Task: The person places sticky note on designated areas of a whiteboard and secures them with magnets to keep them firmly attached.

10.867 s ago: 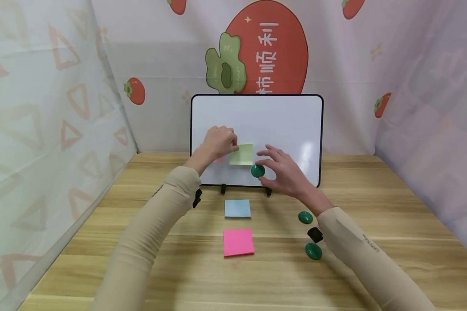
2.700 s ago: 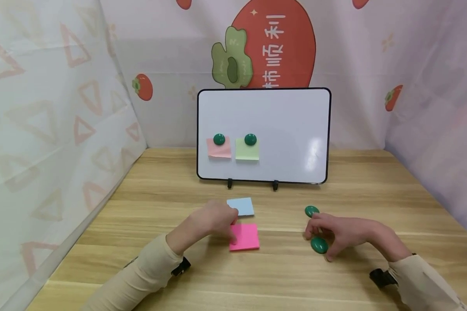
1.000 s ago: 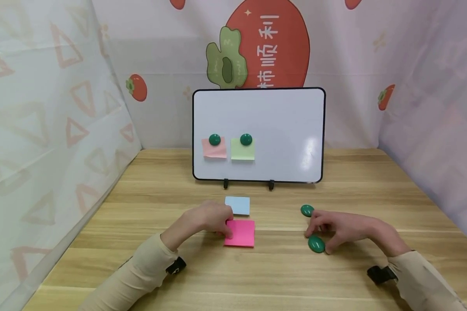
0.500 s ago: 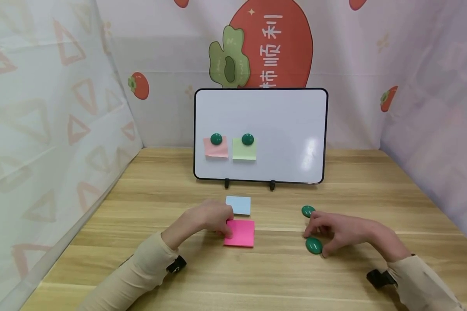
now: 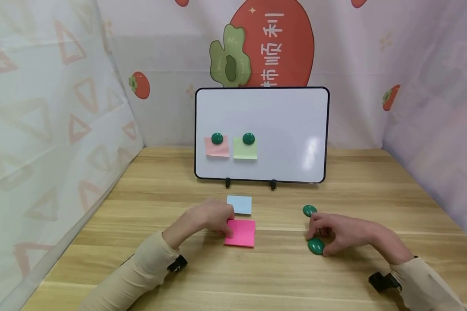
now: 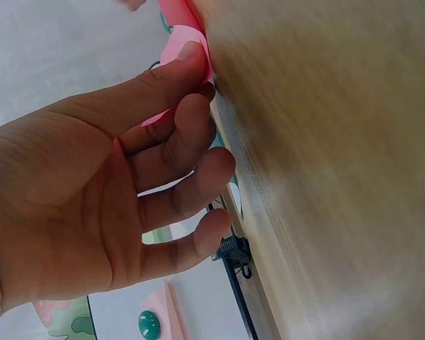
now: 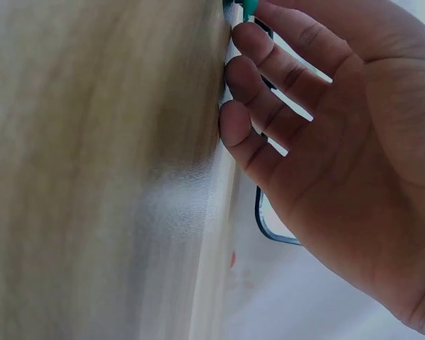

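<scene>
My left hand (image 5: 210, 218) pinches the left edge of the bright pink sticky note pad (image 5: 243, 233) between thumb and fingers. In the left wrist view, the pink paper (image 6: 185, 44) bends up under the thumb. Just behind lies a blue sticky note pad (image 5: 241, 205), partly covered by the left hand. My right hand (image 5: 346, 233) grips a round green magnet (image 5: 316, 246) on the table with thumb and index finger. Only a sliver of the green magnet (image 7: 249, 8) shows at the top of the right wrist view. Another green magnet (image 5: 309, 210) lies just behind the fingers.
A whiteboard (image 5: 288, 125) stands at the back on black feet (image 5: 273, 185). On it, a light pink note (image 5: 217, 150) and a light green note (image 5: 245, 151) hang under green magnets (image 5: 248, 138). Patterned cloth (image 5: 167, 52) surrounds the wooden table (image 5: 233, 280).
Earlier, my left hand was at the green note on the board and my right hand held a magnet. Both hands have since come down to the table; lately the right fingers closed around the near magnet.
</scene>
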Action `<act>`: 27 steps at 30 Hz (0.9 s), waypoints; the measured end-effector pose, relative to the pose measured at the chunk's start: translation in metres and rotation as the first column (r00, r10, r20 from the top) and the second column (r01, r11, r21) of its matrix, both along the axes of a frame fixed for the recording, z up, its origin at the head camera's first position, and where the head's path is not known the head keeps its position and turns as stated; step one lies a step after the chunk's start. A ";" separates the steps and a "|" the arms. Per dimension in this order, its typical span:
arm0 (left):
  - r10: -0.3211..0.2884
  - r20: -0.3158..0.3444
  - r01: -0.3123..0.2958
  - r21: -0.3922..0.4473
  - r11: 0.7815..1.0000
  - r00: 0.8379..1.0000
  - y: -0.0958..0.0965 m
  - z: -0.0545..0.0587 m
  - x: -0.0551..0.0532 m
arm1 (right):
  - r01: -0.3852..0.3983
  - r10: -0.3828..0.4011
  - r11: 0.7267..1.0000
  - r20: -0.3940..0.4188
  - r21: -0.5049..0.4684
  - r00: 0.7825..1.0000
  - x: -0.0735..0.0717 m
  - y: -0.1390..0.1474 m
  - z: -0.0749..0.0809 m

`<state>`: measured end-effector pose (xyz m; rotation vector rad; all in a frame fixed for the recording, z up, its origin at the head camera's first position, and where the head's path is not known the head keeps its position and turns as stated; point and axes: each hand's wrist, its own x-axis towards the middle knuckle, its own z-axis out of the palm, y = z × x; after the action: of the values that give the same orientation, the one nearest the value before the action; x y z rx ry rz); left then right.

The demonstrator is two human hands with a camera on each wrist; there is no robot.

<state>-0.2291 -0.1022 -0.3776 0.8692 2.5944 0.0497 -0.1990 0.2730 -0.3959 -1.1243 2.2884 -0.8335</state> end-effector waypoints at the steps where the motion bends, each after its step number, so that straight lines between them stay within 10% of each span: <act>1: 0.001 -0.001 -0.001 0.003 1.000 1.000 0.000 0.000 0.000 | -0.002 0.002 1.000 0.009 -0.004 1.000 -0.001 0.001 -0.001; 27: -0.041 0.012 0.037 0.217 0.976 0.999 -0.001 0.003 -0.010 | 0.023 -0.023 0.999 0.005 -0.024 1.000 -0.004 0.005 -0.007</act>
<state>-0.2387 -0.1036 -0.3742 0.9895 2.5890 0.3331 -0.2030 0.2779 -0.4027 -1.1072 2.2975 -0.8731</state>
